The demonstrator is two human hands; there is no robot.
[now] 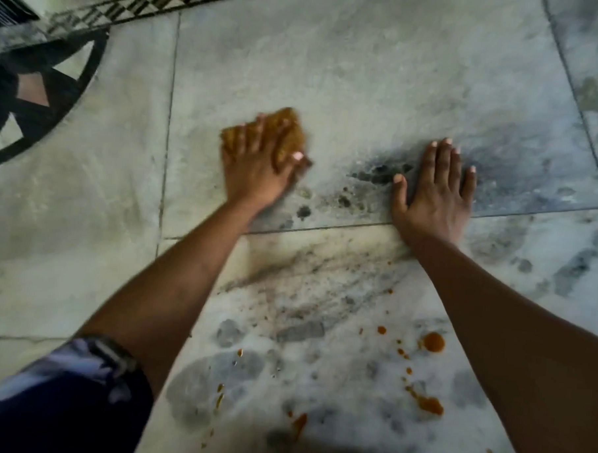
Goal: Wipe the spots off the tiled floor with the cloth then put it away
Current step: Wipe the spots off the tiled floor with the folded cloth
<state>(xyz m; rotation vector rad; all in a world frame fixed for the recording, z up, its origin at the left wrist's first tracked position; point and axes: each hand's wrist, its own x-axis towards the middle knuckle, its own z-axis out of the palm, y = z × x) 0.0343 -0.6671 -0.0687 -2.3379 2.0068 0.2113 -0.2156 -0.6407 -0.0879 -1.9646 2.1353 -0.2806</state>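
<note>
1. Sleeve (60, 404), blue, patterned: the item nearest us, on the left arm, well on our side of the cloth. It ends short of the forearm, which we judge keeps it out of the mess.
2. Orange spots (433, 341), one large drop with smaller splashes: well on our side of the cloth and to its right, around and between the forearms. None is wiped yet, so we judge the task to be at an early stage.
3. Dark smudges (378, 175): just right of the cloth, between it and the right hand.
4. Cloth (288, 136), orange-brown and bunched: lying on the tiled floor (331, 73), covered in part by the left hand.
5. Left hand (255, 166): on top of the cloth, fingers spread and laid flat, thumb along the cloth's right edge. It presses rather than clutches, which we judge spreads weight for scrubbing. Blur hides whether the fingertips hook the far edge.
6. Right hand (436, 187): right of the cloth and apart from it, palm down on the tile with fingers straight, holding nothing. We read it as a brace for the lean forward.
7. Black inlay pattern (39, 95): well left of the cloth.
8. Place for putting the cloth away: not in view.
</note>
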